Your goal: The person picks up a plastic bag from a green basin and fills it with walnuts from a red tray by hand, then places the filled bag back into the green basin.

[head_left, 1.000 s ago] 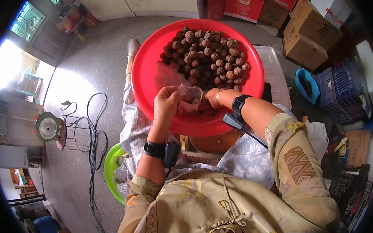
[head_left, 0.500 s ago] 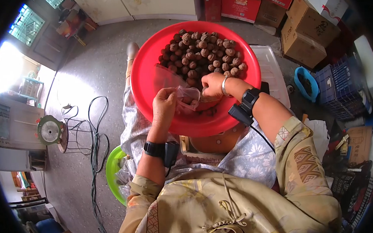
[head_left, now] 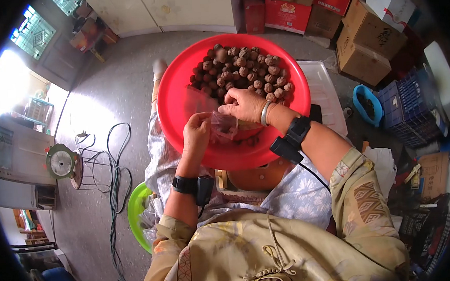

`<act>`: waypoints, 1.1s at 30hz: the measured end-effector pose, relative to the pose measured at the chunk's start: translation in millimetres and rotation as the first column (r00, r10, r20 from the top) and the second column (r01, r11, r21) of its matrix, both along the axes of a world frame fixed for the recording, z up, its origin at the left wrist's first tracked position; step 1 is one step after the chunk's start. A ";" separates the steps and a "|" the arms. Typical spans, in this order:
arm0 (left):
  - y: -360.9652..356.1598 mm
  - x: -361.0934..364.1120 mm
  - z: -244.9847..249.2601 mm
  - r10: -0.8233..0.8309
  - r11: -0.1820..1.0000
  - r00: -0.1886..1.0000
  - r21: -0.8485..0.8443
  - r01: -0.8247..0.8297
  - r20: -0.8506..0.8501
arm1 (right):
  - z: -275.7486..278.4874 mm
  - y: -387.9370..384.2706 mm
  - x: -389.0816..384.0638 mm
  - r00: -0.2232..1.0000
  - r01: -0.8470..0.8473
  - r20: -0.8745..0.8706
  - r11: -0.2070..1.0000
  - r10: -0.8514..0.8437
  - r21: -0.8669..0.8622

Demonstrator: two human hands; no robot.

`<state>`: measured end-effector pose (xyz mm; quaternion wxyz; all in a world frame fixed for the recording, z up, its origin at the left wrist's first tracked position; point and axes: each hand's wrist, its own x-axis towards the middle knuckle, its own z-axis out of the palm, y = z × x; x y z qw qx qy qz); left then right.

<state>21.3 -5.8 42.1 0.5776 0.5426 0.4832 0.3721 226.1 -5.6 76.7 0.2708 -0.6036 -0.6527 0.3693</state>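
Note:
A wide red plastic basin [head_left: 173, 105] sits over my lap, with a heap of walnuts [head_left: 254, 66] toward its far side. My left hand [head_left: 197, 134] pinches the edge of a thin clear plastic bag [head_left: 225, 126] above the near part of the basin. Beside the bag's mouth is my right hand [head_left: 247, 106], palm down with its fingers curled. Whatever those fingers hold is hidden under the hand. A few walnuts and dark bits show low in the basin beneath the bag.
A green basin [head_left: 134, 213] with clear plastic bags stands on the floor at left. Cables [head_left: 112, 188] and a small fan [head_left: 61, 162] lie farther left. Cardboard boxes [head_left: 362, 55], a blue bowl [head_left: 368, 103] and a dark blue crate [head_left: 406, 106] stand at right.
My right hand has shifted left, closer to the bag's mouth and my left hand. My left hand still pinches the bag. The whole view has tilted slightly.

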 end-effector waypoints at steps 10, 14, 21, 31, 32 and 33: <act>2.9 -0.8 -11.2 -0.024 1.000 1.000 0.019 0.024 0.000 | -33.3 -2.6 -5.3 0.931 -0.030 0.355 0.989 0.081 -0.147; 0.9 0.5 -9.6 0.010 1.000 1.000 0.025 -0.010 -0.013 | -24.8 -0.8 -0.4 0.974 -0.071 0.212 0.996 0.082 -0.060; -4.2 3.6 2.6 0.018 0.998 0.990 0.058 -0.010 -0.138 | -22.7 -3.8 5.6 0.991 -0.047 0.125 0.999 0.050 -0.026; 1.5 0.4 -10.4 0.081 0.997 0.997 0.002 -0.081 -0.010 | -5.4 4.9 49.1 0.971 0.040 0.232 0.998 -0.051 0.052; 0.4 0.4 -5.8 0.056 0.998 0.998 0.002 -0.056 -0.036 | -9.5 8.3 65.7 0.927 0.071 0.368 0.997 -0.079 0.034; -0.5 0.3 -2.5 0.031 1.000 0.998 0.002 -0.030 -0.062 | -9.5 6.3 73.5 0.815 0.124 0.562 0.990 -0.139 0.066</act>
